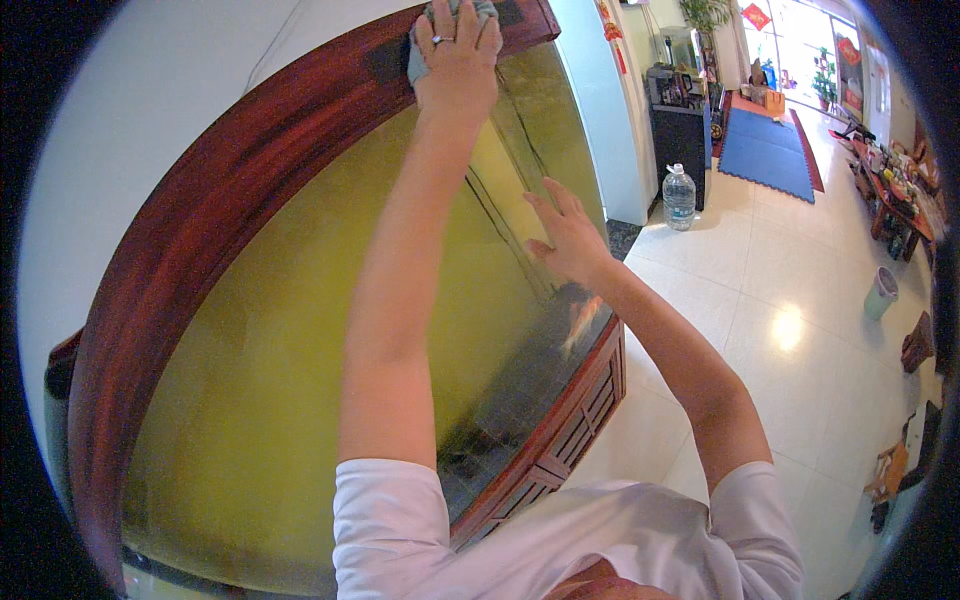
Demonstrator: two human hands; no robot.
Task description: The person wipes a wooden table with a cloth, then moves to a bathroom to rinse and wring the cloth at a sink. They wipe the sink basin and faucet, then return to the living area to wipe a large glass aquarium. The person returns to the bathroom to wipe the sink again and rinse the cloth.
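Observation:
My left hand [461, 71] is raised to the reddish-brown wooden top frame [202, 187] of a large aquarium. It presses a grey-green cloth [417, 64] against the wood close to the frame's far end, with a ring on one finger. Lower down, my right hand [571, 236] is spread at the glass front [300, 300] and holds nothing. Whether its fingertips touch the glass I cannot tell. Yellow-green water fills the tank, and an orange and white fish [581, 319] shows below my right hand.
Under the tank is a wooden cabinet [577, 427] with panelled doors. A large clear plastic bottle [679, 199] stands on the tiled floor [772, 247] by a dark stand [679, 146]. Blue mats [765, 150] lie beyond. At right are a waste bin [880, 292] and a cluttered wooden table [896, 195].

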